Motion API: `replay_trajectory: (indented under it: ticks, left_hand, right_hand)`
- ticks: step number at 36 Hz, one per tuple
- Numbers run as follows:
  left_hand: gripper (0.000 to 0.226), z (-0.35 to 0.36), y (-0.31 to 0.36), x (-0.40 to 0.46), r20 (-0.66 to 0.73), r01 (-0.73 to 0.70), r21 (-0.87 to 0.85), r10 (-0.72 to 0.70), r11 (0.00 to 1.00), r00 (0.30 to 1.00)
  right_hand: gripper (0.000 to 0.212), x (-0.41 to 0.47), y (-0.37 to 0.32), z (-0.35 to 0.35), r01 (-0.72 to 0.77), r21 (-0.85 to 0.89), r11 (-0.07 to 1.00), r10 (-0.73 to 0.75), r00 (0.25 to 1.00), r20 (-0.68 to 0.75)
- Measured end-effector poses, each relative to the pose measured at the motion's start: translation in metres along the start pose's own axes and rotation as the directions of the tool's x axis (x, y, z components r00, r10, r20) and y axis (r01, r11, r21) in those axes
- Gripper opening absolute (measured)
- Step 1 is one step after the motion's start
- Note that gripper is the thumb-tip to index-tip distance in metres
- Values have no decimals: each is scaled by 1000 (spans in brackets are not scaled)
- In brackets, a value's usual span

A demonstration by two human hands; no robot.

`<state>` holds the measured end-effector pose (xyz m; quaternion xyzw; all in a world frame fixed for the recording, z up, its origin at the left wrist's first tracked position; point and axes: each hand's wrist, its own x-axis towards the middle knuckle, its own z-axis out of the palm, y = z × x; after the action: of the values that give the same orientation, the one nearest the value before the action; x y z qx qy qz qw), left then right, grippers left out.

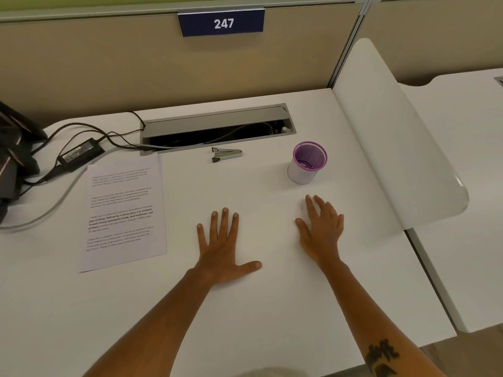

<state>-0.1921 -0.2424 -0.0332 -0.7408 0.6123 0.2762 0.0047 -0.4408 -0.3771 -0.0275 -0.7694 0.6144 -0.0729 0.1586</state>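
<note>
My left hand point(221, 246) lies flat on the white desk point(258, 308), palm down, fingers straight and spread, holding nothing. My right hand point(321, 227) rests palm down to its right, fingers straight and pointing toward a purple mesh pen cup point(307, 162) just beyond the fingertips, not touching it. A small silver and black stapler point(226, 154) lies further back, in the middle. A printed sheet of paper point(125, 210) lies to the left of my left hand.
An open grey cable tray point(217, 126) is set into the desk behind the stapler. A black power adapter point(80, 153) with cables and a dark device point(13, 159) sit at the far left. A white side divider point(394, 137) bounds the right; a beige partition carries a 247 sign point(221, 23).
</note>
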Motion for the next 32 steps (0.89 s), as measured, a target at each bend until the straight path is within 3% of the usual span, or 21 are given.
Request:
replay_trajectory:
  ticks: [4,11,21,32]
  left_hand:
    - [144,0,0,0,6,0,3,0,1000,1000]
    - [144,0,0,0,11,5,11,-5,1000,1000]
    - [143,-2,1,-1,16,6,10,-6,1000,1000]
    - [143,-1,1,0,12,4,12,-4,1000,1000]
  right_hand:
    - [51,11,13,-13,18,191,981,1,995,-99]
    - [28,30,12,-23,18,260,966,-2,998,-65]
    - [17,46,9,-24,73,275,959,-56,996,-70]
    - [4,47,0,-24,189,246,951,-144,971,-192]
